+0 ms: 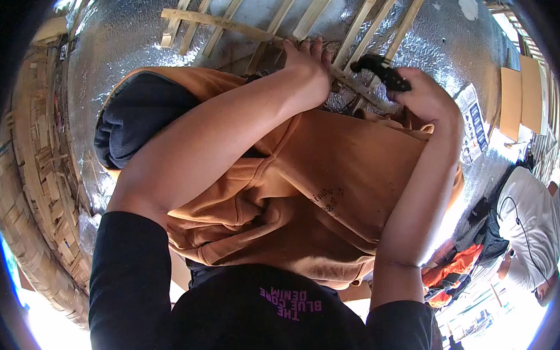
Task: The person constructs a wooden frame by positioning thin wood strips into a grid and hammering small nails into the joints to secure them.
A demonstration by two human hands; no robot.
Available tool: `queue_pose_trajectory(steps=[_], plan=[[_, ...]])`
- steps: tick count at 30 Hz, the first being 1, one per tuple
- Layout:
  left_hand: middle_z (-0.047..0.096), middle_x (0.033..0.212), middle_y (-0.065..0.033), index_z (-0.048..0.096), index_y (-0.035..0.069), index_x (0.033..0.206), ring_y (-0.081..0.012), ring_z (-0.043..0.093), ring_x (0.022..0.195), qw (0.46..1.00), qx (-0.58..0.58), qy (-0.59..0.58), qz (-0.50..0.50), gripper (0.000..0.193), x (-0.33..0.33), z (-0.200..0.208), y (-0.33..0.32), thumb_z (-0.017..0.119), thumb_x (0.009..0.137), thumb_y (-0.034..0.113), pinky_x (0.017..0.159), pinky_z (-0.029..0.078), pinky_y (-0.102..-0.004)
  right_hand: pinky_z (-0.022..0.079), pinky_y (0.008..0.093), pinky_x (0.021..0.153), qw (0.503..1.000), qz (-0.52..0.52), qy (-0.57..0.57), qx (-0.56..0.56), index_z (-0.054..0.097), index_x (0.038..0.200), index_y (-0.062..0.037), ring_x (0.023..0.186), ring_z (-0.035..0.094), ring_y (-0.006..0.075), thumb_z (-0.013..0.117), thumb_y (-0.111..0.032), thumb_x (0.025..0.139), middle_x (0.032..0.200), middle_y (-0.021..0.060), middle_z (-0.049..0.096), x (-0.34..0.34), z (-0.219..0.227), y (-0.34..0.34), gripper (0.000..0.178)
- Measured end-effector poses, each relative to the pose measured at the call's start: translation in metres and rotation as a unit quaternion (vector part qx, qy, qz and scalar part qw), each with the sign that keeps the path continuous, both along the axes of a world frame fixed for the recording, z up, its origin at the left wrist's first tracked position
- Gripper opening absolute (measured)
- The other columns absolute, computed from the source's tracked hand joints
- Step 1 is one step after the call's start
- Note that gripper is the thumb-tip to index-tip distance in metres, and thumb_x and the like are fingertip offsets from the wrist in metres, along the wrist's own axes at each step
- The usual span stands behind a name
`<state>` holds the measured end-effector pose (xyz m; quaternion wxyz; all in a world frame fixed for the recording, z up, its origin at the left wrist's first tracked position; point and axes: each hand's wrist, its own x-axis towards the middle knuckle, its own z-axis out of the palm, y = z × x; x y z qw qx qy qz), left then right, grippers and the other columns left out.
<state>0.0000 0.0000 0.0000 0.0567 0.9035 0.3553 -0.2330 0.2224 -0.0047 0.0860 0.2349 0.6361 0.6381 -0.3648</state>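
Overhead on bamboo slats point(248, 27), left hand point(307, 62) pressed flat, grip unclear, right hand point(426, 94) clenching black tool point(382, 71)

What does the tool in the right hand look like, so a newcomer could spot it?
Start at the silver foil sheet crossed by pale bamboo slats. Against them, upper right, the right hand grips a small black tool, while the left hand presses a slat bare. It is the only dark, glossy thing among the light slats.
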Motion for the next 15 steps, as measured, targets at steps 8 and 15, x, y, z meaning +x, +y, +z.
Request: queue_pose_trajectory(steps=[8, 15], plan=[[0.028, 0.157, -0.0346, 0.037, -0.003, 0.151, -0.0491, 0.039, 0.141, 0.999, 0.024, -0.041, 0.021, 0.067, -0.013, -0.020, 0.010, 0.046, 0.098, 0.036, 0.101, 0.035, -0.0741, 0.055, 0.0389, 0.073, 0.998, -0.034, 0.039, 0.039, 0.065, 0.124, -0.0079, 0.080, 0.070, 0.0276, 0.066, -0.009, 0.084, 0.092, 0.0165, 0.072, -0.008, -0.035, 0.006, 0.040], [0.011, 0.165, -0.0271, 0.021, -0.001, 0.158, -0.0462, 0.021, 0.150, 0.994, -0.089, 0.037, 0.053, 0.064, 0.000, 0.011, 0.010, 0.040, 0.101, 0.019, 0.111, 0.018, -0.0754, 0.055, 0.0392, 0.071, 0.993, -0.078, 0.081, 0.047, 0.064, 0.126, -0.0078, 0.081, 0.071, 0.0255, 0.063, -0.005, 0.088, 0.096, 0.0190, 0.073, -0.015, 0.001, -0.002, 0.038]])
